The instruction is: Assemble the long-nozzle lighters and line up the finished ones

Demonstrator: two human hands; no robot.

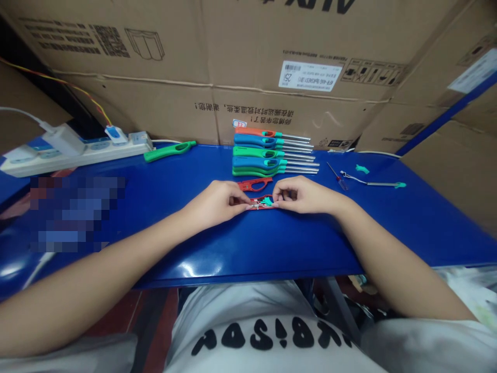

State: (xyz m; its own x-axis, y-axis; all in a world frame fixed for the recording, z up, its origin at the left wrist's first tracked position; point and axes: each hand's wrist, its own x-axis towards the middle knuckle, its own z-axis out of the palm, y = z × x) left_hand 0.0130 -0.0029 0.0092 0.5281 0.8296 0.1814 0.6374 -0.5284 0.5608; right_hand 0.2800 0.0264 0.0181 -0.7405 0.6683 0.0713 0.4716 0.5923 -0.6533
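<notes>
My left hand point(219, 199) and my right hand point(301, 194) meet at the middle of the blue table point(248, 243), both pinching a red lighter shell half point(261, 203) that lies flat with a teal trigger piece and small metal parts inside it. Just behind it lies a second red shell half point(254, 184). Further back, several finished long-nosed lighters point(272, 153) in orange, blue and green are lined up side by side, their metal tubes pointing right.
A green shell half point(169, 151) lies at the back left near a white power strip point(73, 151) with plugs. At the right lie a small screwdriver point(337, 176), a metal tube with teal tip point(378, 183) and a teal piece point(362, 169). Cardboard boxes point(272, 67) wall the back.
</notes>
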